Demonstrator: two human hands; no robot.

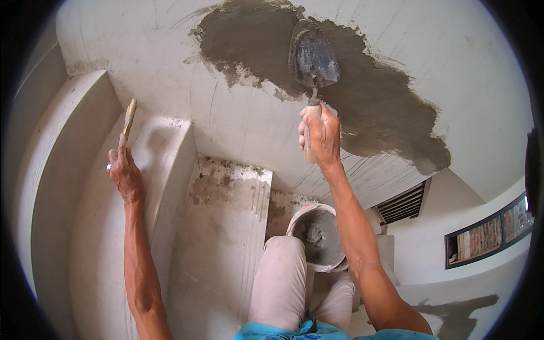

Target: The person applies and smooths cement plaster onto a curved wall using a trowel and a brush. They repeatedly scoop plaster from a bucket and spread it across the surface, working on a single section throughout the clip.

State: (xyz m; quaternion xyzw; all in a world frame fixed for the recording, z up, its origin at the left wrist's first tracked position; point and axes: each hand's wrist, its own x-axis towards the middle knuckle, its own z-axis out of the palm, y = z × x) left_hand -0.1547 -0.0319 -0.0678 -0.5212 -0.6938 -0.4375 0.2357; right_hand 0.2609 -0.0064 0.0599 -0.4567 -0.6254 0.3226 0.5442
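My right hand [322, 131] is closed around the pale wooden handle of a trowel [316, 59]. The trowel's grey, mortar-smeared blade lies over a broad dark patch of wet mortar [374, 107] on the white wall. Off to the left, my left hand [126, 173] grips a slim, yellowish, stained stick-like tool [130, 118]; its tip points up toward the wall, above a stair step. Whether it is a brush, I cannot tell. Beside my knee stands a white-rimmed bucket [292, 222] with grey wet mortar [320, 235] inside, partly behind my right forearm.
Pale concrete stair steps [221, 226] run along the left and under me, with raised edges and stains. On the right are a dark slatted vent [402, 202] and a dark-framed window opening [488, 231]. A dark patch [459, 317] marks the surface at lower right.
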